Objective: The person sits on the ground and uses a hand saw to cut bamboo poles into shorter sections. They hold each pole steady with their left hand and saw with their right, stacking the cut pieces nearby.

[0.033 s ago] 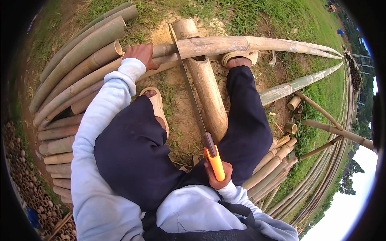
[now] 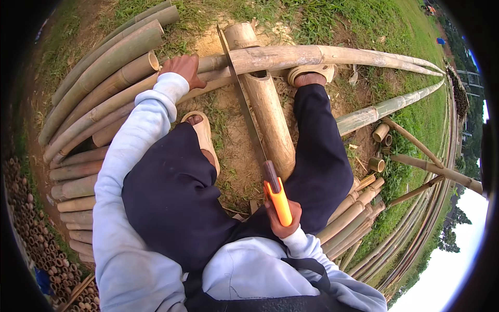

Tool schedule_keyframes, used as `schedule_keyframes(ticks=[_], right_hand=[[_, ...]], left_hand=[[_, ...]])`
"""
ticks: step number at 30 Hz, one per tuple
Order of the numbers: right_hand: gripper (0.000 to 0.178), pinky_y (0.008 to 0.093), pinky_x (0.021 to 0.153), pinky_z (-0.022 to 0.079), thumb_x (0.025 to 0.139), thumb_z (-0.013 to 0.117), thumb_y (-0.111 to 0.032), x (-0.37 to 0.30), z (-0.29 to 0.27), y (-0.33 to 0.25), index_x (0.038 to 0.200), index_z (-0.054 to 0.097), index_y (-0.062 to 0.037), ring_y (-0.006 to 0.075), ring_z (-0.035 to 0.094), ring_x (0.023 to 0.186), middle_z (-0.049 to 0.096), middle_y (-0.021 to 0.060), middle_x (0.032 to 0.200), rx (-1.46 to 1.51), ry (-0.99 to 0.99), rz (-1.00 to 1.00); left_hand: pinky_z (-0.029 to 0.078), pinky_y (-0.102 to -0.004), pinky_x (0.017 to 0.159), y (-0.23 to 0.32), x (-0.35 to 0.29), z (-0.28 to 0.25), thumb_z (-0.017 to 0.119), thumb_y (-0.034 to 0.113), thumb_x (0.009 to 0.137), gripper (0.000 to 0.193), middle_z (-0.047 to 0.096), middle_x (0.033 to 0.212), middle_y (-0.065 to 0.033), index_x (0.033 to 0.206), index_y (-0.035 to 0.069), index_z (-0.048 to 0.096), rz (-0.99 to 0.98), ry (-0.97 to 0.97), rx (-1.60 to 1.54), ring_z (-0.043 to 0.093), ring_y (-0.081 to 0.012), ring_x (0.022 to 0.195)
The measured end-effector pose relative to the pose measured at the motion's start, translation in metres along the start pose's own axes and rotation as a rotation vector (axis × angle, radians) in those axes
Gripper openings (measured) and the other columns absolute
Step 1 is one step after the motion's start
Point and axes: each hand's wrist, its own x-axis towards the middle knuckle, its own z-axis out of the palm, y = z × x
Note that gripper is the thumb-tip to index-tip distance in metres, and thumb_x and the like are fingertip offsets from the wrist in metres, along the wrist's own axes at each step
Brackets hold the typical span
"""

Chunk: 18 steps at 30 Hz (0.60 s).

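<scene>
My right hand (image 2: 287, 221) is wrapped round the orange handle of a hand saw (image 2: 246, 110), low in the middle of the view. The long blade runs up and away from it. Its teeth side lies against a pale bamboo pole (image 2: 291, 57), at a joint where a darker stretch begins to the left. With fingers curled over that pole, my left hand (image 2: 180, 70) grips it left of the blade. Beneath, a thick bamboo trunk (image 2: 267, 117) with an opening in its top supports the pole. The cut itself is too fine to make out.
Cut bamboo lengths (image 2: 125, 49) lie stacked at the left, with many short rings (image 2: 49, 260) below them. My sandalled feet flank the trunk. A green pole (image 2: 377, 112), short cups (image 2: 376, 165) and more bamboo pieces (image 2: 345, 218) lie at the right.
The saw and my right hand have shifted slightly away from my body, along the blade's line. My left hand stays on the bamboo pole.
</scene>
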Motion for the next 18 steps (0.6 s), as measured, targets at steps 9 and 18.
schedule_keyframes(ticks=[9, 18], right_hand=[[0.014, 0.0339, 0.061, 0.048, 0.095, 0.075, -0.010, 0.106, 0.037, 0.011, 0.095, 0.069, 0.0025, 0.0181, 0.060, 0.060, 0.061, 0.0097, 0.067, 0.115, 0.086, 0.065], [0.017, 0.0339, 0.058, 0.045, 0.096, 0.074, -0.011, 0.137, 0.037, 0.013, 0.092, 0.067, 0.0041, 0.0136, 0.056, 0.060, 0.063, 0.0077, 0.068, 0.179, 0.122, 0.030]], left_hand=[[0.059, -0.0481, 0.092, 0.005, 0.006, -0.013, 0.085, 0.045, 0.073, 0.056, 0.076, 0.105, -0.0196, 0.107, 0.002, 0.071, 0.038, 0.064, 0.035, 0.074, -0.0368, 0.103], [0.060, -0.0471, 0.092, 0.013, 0.005, -0.013, 0.087, 0.042, 0.073, 0.054, 0.076, 0.105, -0.0210, 0.104, 0.001, 0.071, 0.005, 0.064, -0.038, 0.075, -0.0375, 0.103]])
